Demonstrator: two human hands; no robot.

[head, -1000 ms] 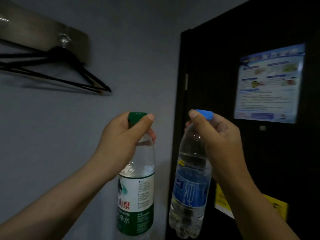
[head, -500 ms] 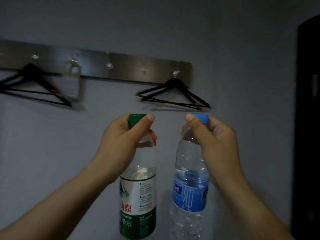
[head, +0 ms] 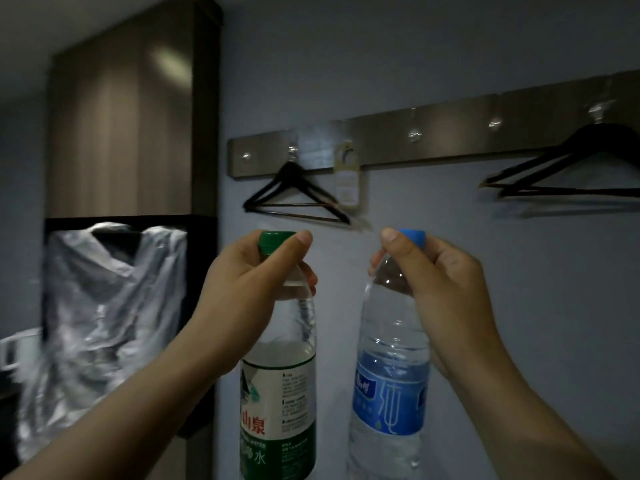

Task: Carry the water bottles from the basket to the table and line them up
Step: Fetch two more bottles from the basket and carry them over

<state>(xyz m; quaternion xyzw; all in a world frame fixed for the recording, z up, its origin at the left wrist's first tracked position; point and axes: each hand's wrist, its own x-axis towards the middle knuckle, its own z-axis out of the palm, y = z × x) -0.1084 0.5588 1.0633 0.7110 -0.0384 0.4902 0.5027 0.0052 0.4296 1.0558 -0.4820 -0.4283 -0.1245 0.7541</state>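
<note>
At far left, a clear plastic bag (head: 104, 323) hangs in a dark opening below a wood-grain cabinet (head: 131, 116). The left hand (head: 249, 292) grips the neck of the green-capped bottle (head: 278, 403), held upright in mid-air; just beside it, the right hand (head: 440, 289) grips the neck of the blue-capped bottle (head: 389, 393), also upright. Behind both, a metal hook rail (head: 450, 133) on the wall carries a black hanger (head: 298, 199) and a second hanger (head: 571, 168).

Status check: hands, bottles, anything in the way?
Left hand grips green-capped bottle by the neck. Right hand grips blue-capped bottle likewise. Both bottles upright, apart. Wall with hangers ahead; table not in view.
</note>
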